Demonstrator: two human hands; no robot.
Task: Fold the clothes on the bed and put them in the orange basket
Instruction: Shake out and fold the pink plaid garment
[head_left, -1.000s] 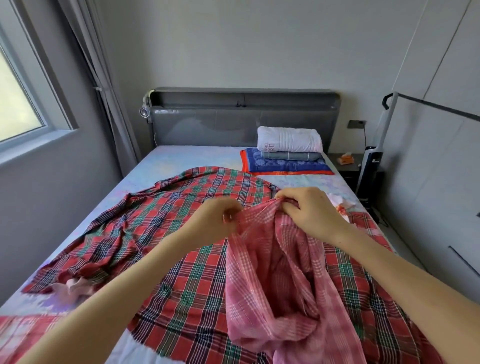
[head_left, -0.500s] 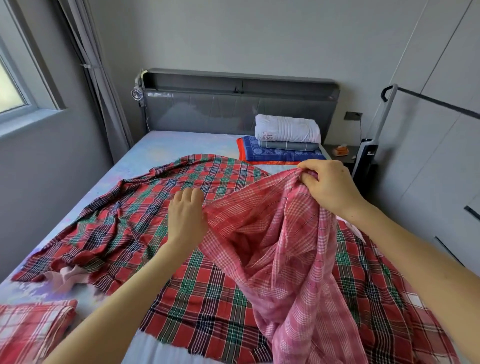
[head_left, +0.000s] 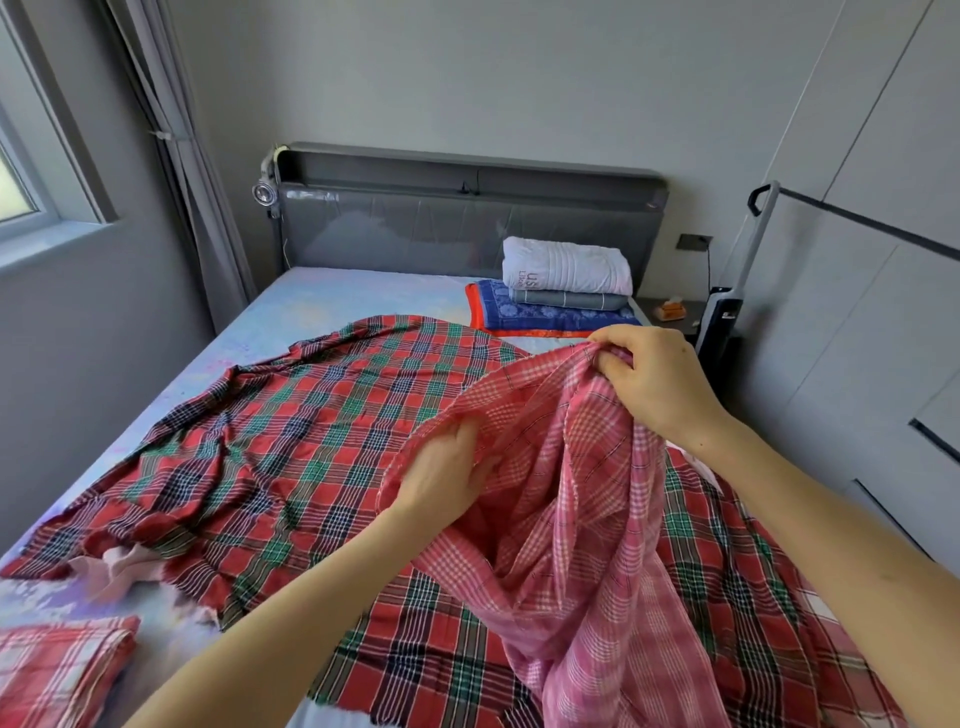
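The pink checked cloth hangs lifted above the middle of the bed. Its lower part trails onto the big red-and-green tartan cloth spread beneath. The right hand pinches its bunched top edge. The left hand reaches under the cloth's left edge with its fingertips hidden, so its grip cannot be told. 1 folded red checked cloth lies at the bed's near left corner.
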